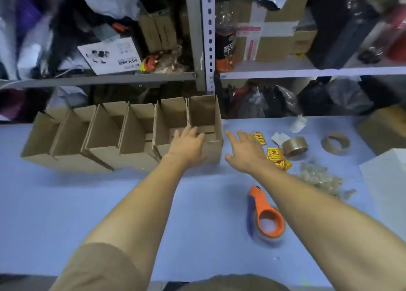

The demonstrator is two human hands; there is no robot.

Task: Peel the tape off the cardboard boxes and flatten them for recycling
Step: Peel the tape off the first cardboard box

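Several open brown cardboard boxes point(123, 137) stand in a row along the far side of the blue table point(87, 213), tops open. My left hand point(189, 145) reaches over the front wall of the rightmost box point(206, 115), fingers straight, at or just above its rim. My right hand point(243, 152) hovers open just to the right of that box, fingers spread, holding nothing. No tape on the boxes shows from here.
An orange tape dispenser point(265, 216) lies near my right forearm. Yellow stickers point(278, 159), a brown tape roll point(294, 145), an empty tape core point(335, 143) and crumpled clear tape point(318, 176) lie at the right. Cluttered metal shelves point(202, 49) stand behind the table.
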